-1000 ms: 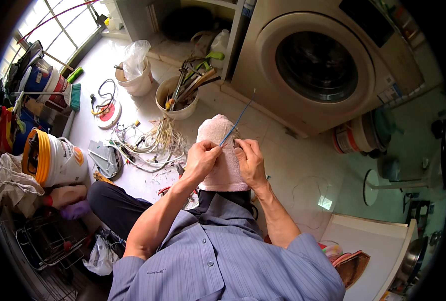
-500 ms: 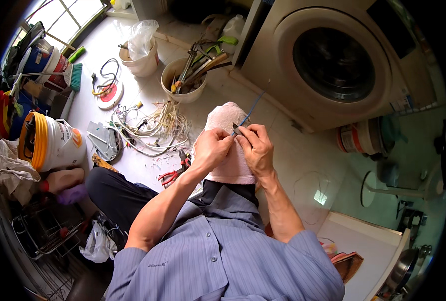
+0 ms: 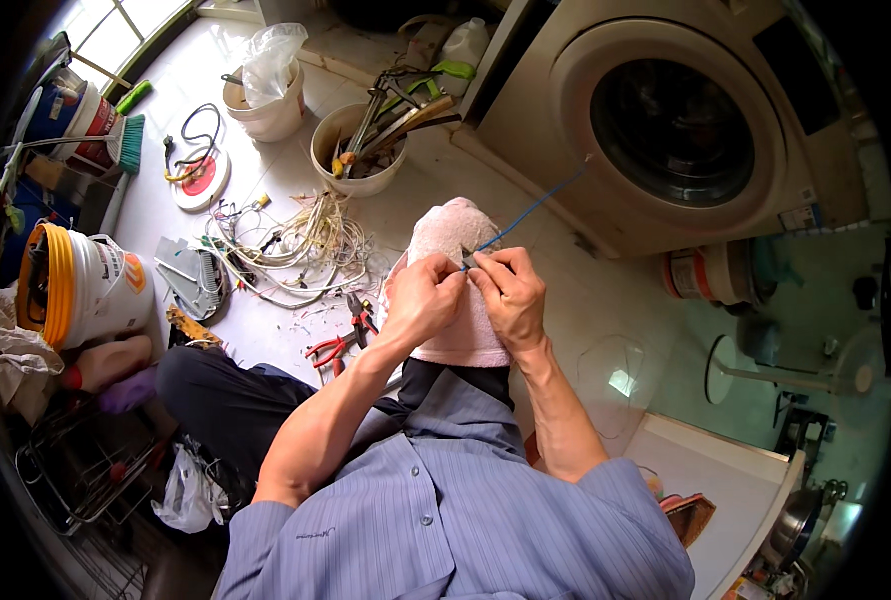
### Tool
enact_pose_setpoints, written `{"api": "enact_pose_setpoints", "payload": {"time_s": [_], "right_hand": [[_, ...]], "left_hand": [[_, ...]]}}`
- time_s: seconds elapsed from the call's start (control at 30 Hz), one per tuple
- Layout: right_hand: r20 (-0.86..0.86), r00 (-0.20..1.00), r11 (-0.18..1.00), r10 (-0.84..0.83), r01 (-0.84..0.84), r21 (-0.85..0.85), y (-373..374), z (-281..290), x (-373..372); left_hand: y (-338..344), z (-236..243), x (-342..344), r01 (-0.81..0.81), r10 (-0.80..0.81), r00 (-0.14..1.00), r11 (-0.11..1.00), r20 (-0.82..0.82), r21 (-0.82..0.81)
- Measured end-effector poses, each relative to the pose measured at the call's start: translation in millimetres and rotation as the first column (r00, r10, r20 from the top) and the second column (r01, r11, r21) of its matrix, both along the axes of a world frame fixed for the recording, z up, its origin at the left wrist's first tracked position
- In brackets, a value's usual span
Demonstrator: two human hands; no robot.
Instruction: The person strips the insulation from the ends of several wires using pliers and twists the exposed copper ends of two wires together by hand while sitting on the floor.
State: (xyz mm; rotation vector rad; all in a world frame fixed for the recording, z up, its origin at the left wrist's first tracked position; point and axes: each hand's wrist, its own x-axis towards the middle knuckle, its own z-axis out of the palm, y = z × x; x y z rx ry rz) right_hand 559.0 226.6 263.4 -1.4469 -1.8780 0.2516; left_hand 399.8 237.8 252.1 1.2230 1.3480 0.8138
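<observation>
Both hands are up over my knee: left hand (image 3: 420, 298) and right hand (image 3: 508, 293) pinch the near end of the blue wire (image 3: 530, 210), fingertips meeting over the pink towel (image 3: 450, 240) on my leg. Since a second ago my hands have closed together and the wire swung right, now slanting toward the washing machine (image 3: 665, 120). Looks like I'm working the wire's end, stripping probably. Red pliers (image 3: 340, 340) lie on the floor by the wire pile (image 3: 300, 245), untouched.

White bucket (image 3: 95, 285) orange label, washer sticker (image 3: 797, 217)
</observation>
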Motion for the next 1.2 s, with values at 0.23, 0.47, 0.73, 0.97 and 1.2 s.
{"api": "enact_pose_setpoints", "payload": {"time_s": [0.23,0.47,0.73,0.97,1.2], "right_hand": [[0.039,0.999,0.999,-0.006,0.004,0.045,-2.8,-0.1,-8.4],[0.046,0.999,0.998,-0.007,0.004,0.056,-5.9,1.1,-11.8],[0.041,0.999,0.999,-0.014,0.012,0.043,-6.8,4.0,-12.7],[-0.023,0.998,0.998,-0.059,0.060,0.033,-5.5,-3.9,-3.5],[-0.016,1.000,0.998,-0.023,0.024,0.066,-3.9,-4.0,0.6]], "left_hand": [[-4.2,-1.4,-10.4,0.007,0.005,0.989,0.997,0.150,-0.081],[-6.5,-6.2,-18.3,0.050,0.003,0.958,0.982,0.287,-0.179],[-8.6,-5.1,-29.9,0.183,0.127,0.774,0.893,0.620,-0.411],[-24.1,-7.8,-46.4,0.268,0.165,0.724,0.827,0.670,-0.493],[-27.9,-2.2,-44.0,0.211,0.148,0.748,0.871,0.647,-0.444]]}}
